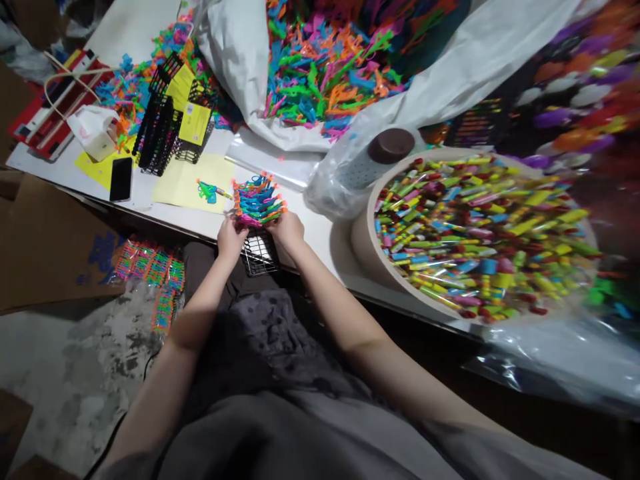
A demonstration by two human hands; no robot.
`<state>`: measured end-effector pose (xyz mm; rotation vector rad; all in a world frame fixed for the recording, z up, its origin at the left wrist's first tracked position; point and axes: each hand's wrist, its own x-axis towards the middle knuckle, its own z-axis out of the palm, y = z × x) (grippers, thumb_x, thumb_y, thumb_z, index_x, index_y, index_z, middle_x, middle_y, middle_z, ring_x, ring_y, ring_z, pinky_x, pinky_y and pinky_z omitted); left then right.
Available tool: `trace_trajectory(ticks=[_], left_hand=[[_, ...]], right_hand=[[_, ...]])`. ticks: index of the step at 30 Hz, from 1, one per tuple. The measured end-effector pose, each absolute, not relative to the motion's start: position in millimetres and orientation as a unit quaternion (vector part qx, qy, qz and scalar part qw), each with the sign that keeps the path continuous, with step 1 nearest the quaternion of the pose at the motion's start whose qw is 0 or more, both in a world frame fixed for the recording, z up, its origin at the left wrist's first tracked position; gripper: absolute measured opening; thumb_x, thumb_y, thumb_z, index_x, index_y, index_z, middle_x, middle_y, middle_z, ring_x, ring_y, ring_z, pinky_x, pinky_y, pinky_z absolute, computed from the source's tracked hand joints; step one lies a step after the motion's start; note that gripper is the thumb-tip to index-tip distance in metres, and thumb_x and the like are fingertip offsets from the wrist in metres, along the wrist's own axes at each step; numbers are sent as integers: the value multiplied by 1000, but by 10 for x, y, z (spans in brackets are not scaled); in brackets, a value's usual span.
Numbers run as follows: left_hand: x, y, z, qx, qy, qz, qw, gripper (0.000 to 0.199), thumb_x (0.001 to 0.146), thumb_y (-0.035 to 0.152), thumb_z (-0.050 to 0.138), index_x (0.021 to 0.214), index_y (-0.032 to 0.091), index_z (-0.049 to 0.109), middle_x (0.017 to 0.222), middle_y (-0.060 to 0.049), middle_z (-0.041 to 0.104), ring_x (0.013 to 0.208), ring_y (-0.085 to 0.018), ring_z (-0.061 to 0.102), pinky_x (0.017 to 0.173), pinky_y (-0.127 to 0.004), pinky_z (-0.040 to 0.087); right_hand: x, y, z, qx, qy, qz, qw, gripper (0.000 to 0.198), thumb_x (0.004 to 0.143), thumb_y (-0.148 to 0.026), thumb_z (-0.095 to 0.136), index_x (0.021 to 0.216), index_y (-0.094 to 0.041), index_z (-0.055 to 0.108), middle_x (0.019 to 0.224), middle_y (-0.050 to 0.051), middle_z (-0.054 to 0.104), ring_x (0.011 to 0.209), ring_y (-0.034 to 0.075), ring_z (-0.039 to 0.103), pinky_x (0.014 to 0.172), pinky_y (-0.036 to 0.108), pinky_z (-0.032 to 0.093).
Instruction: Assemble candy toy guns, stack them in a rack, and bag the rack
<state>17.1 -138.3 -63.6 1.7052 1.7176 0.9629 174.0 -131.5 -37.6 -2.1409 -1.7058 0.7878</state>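
At the table's front edge, my left hand [232,240] is closed on the left side of a black plastic grid rack [260,255]. My right hand [289,232] grips the rack's right side, fingers curled around it. Rows of small colourful plastic toys [259,199], blue, pink, green and orange, fill the rack's upper part; their exact kind is too small to tell. The rack's lower part hangs over my lap. Just left of it, a loose green and blue toy [207,191] and a small striped stick [223,193] lie on pale yellow paper [175,190].
Several black racks [160,127] stand at the back left beside a phone [121,179]. A white sack [240,60] of loose toys [325,67] lies behind. At right is a round tub [367,233] of coloured sticks [480,233]. Bagged toys [160,267] lie on the floor.
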Motion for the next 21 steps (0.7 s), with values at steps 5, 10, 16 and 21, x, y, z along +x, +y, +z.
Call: trace_trajectory(ticks=[5, 10, 16, 21], left_hand=[[167, -1373, -620, 635, 634, 343, 278, 19, 74, 12, 62, 93, 12, 59, 93, -12, 66, 88, -24, 63, 80, -35, 50], [167, -1375, -633, 619, 616, 386, 296, 16, 77, 12, 61, 92, 12, 59, 87, -10, 66, 80, -21, 63, 74, -32, 50], [123, -1493, -601, 621, 593, 403, 316, 17, 77, 15, 63, 93, 12, 59, 90, -10, 68, 80, -20, 63, 74, -30, 49], [81, -1514, -618, 625, 614, 372, 304, 17, 80, 17, 59, 97, 14, 59, 84, -7, 67, 76, -19, 62, 70, -28, 47]], right_hand=[[1772, -1332, -398, -735, -601, 276, 153, 35, 78, -38, 59, 107, -18, 64, 93, 11, 70, 85, 25, 65, 63, 26, 41], [1798, -1325, -469, -716, -619, 276, 166, 29, 78, -33, 57, 101, -16, 63, 92, 11, 70, 83, 23, 63, 62, 25, 40], [1771, -1413, -641, -713, -616, 269, 198, 28, 81, -34, 54, 102, -17, 59, 92, 9, 69, 76, 20, 61, 62, 25, 39], [1841, -1305, -735, -684, -646, 266, 211, 23, 76, -33, 57, 92, -18, 60, 89, 8, 68, 75, 19, 58, 61, 25, 37]])
